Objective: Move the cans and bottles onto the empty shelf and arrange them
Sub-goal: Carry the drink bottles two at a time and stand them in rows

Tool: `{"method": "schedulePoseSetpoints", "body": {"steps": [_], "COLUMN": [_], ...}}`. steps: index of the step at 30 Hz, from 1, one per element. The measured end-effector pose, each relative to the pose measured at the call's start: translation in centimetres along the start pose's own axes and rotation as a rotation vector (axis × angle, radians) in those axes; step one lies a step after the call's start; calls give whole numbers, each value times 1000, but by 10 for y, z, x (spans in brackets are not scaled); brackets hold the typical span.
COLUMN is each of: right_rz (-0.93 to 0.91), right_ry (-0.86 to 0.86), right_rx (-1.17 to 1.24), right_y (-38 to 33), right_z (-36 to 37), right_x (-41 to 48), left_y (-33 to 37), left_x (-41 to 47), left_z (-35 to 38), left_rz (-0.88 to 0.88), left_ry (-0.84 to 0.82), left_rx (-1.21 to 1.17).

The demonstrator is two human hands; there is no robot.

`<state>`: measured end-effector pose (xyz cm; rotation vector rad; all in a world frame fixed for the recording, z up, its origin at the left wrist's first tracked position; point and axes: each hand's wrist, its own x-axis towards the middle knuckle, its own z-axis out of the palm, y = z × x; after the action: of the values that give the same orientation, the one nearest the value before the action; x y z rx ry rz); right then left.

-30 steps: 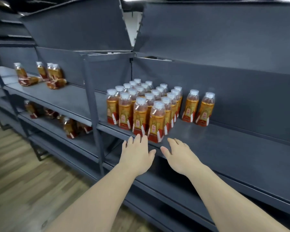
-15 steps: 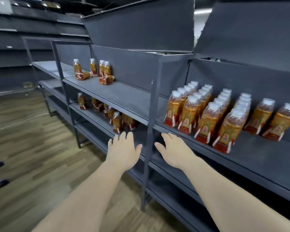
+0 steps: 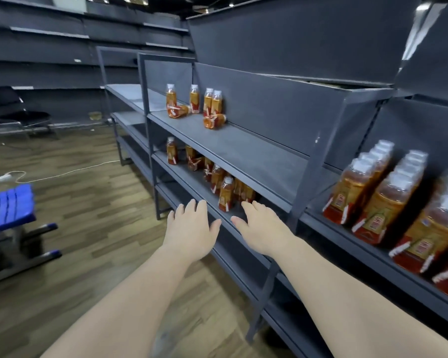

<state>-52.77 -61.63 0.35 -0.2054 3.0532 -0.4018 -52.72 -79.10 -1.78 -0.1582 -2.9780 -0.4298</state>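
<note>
- Your left hand [image 3: 192, 228] and right hand [image 3: 259, 228]: spread flat, holding nothing.
- Nearest tea bottle [image 3: 226, 193] stands just ahead of both, between them.
- Looks full and slick, so grab mid-label.

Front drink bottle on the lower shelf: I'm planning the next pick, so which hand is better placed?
Right, probably. The right hand is open, with its fingertips close beside the front drink bottle. The left hand, also open, lies farther from it.

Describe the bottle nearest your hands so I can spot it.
Look at the left rack's middle shelf, under the one with toppled bottles. Among that cluster, it is the upright white-capped bottle standing foremost, just beyond the right hand.
</note>
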Motion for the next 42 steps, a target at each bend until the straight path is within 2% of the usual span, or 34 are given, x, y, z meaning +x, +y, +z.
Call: {"method": "schedulePoseSetpoints", "body": {"steps": [8, 19, 29, 36, 42], "right_rz": [-91, -109, -86, -44, -15], "right_ry": [-6, -16, -90, -30, -44], "right_rx": [23, 23, 26, 24, 21], "right_y": [-11, -21, -79, -123, -136], "right_z": [6, 0, 19, 16, 14], "right_x": [117, 252, 376, 463, 516], "left_y": [-40, -70, -166, -232, -260], "left_x": [89, 201, 314, 397, 454], "left_z": [-7, -5, -4, -17, -8], "left_rz": [-99, -138, -139, -105, -92], "left_ry": [37, 45, 48, 37, -11], "left_rx": [39, 43, 20, 28, 15]}}
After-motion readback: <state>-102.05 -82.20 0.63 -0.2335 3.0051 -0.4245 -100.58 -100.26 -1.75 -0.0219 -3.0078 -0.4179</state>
